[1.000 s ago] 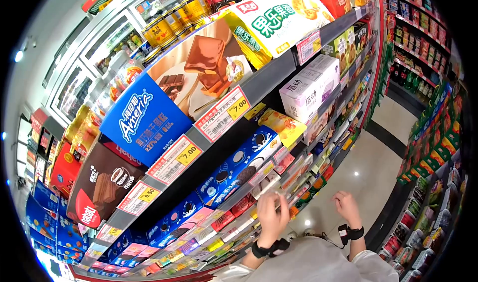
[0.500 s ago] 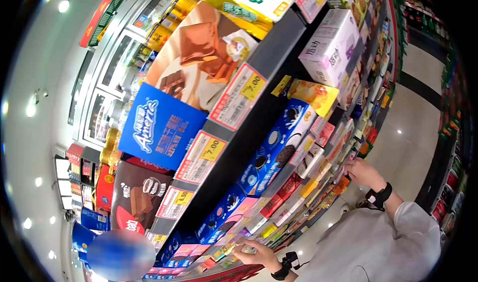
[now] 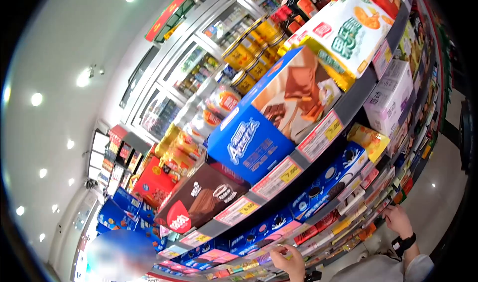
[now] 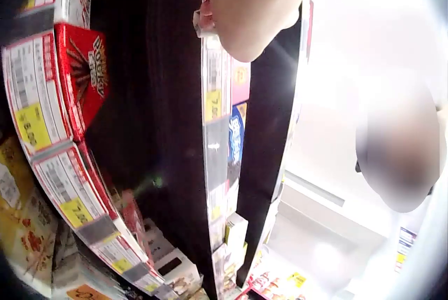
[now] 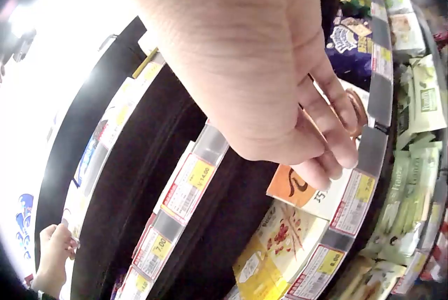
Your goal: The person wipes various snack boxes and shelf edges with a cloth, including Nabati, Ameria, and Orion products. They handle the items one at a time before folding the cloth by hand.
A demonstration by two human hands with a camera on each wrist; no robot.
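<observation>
My left hand [image 3: 289, 262] is low beside the snack shelf, thumb and fingers loosely bent. In the left wrist view this hand [image 4: 259, 6] covers the top of a shelf edge, fingertips right at the price strip [image 4: 215, 86]. My right hand [image 3: 398, 220] hangs farther right, near the lower shelves. In the right wrist view the right hand's relaxed fingers [image 5: 329, 121] overlap a white and orange box [image 5: 294, 184], with nothing seen in their grasp. A yellow and white box [image 5: 280, 251] lies beside that one.
The upper shelf bears a blue Ameria box [image 3: 249, 145], a brown wafer box [image 3: 196, 197] and a white and yellow biscuit pack [image 3: 348, 35]. Below are blue cookie boxes [image 3: 323, 185]. Red Pocky-like boxes [image 4: 87, 76] show left. Tiled floor [image 3: 433, 182] lies right.
The head view has swung leftward and up, then partly back, so the shelf shifted in it. Both hands moved apart, the left hand lower along the shelf, the right hand closer to the lower shelves.
</observation>
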